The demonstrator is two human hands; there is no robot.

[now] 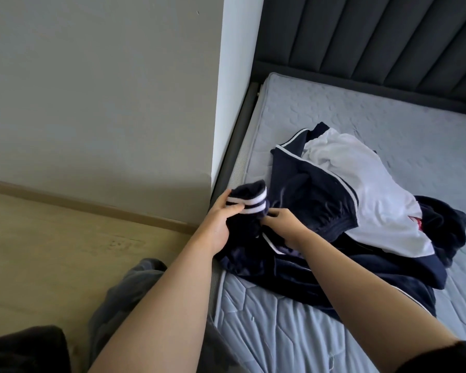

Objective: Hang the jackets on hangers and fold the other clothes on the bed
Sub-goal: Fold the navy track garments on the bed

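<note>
Our left grip point(221, 222) holds the soft striped cuff point(249, 203); our right grip point(283, 224) pinches the limp navy jacket point(307, 211); we judge the shoulders a better hold.

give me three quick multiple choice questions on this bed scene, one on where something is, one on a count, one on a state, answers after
1. Where does the white garment lie?
A. on the floor
B. on top of the navy clothes
C. on a hanger

2. How many white stripes does the cuff show?
A. none
B. two
C. five

3. What is the left hand doing?
A. pressing flat on the wall
B. hanging empty
C. gripping the cuff

Answers:
1 B, it is spread over the navy pile on the mattress.
2 B, two white bands cross the navy cuff.
3 C, its fingers and thumb curl round the cuff, while the right hand pinches navy fabric beside it.
</note>
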